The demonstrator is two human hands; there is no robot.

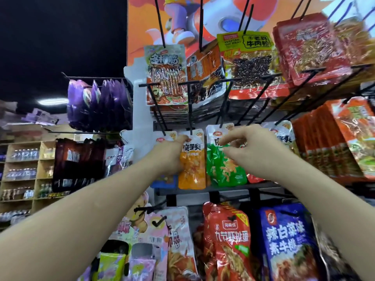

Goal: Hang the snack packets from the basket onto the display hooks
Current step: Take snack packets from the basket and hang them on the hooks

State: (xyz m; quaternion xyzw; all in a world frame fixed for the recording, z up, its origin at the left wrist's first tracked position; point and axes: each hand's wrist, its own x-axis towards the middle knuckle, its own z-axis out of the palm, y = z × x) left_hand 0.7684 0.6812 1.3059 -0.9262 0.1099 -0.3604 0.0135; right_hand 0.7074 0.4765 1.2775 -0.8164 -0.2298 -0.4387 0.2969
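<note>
Gripping the orange packet (192, 169) at its left edge, left hand (168, 157); right hand (253, 153) curled before green packet (219, 169), hold unclear.

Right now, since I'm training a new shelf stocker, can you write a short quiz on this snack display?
1. True or false: the left hand touches the orange packet.
2. Which packet hangs just right of it? A pink; B green packet; C black.
3. Fill in: the purple bags hang to the orange packet's ____.
Key: 1 true; 2 B; 3 left.
</note>
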